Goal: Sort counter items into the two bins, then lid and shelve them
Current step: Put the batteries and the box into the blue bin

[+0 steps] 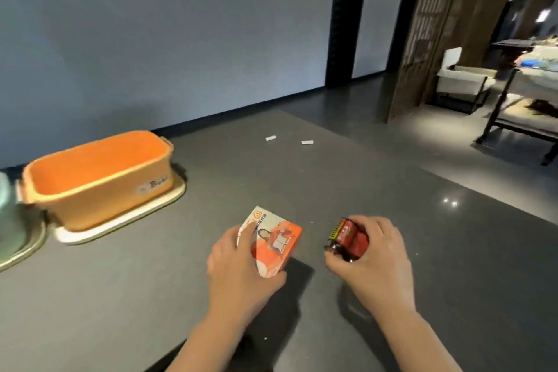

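An orange and white printed packet (276, 238) lies on the grey counter (151, 281), and my left hand (241, 269) grips it from its near left side. To the right, my right hand (374, 254) is closed over a small pack of red and black batteries (347, 238) resting on the counter. An open orange bin (96, 178) stands at the left on a cream lid (126, 217); it looks empty inside. The edge of a pale green bin (7, 205) shows at the far left on another lid (27, 248).
Two small white objects (270, 138) (307, 142) lie far back on the counter. A grey wall runs behind. Beyond the counter's right edge are a shiny floor, a wooden screen (431, 24), a chair (462, 81) and a dark table (525, 118).
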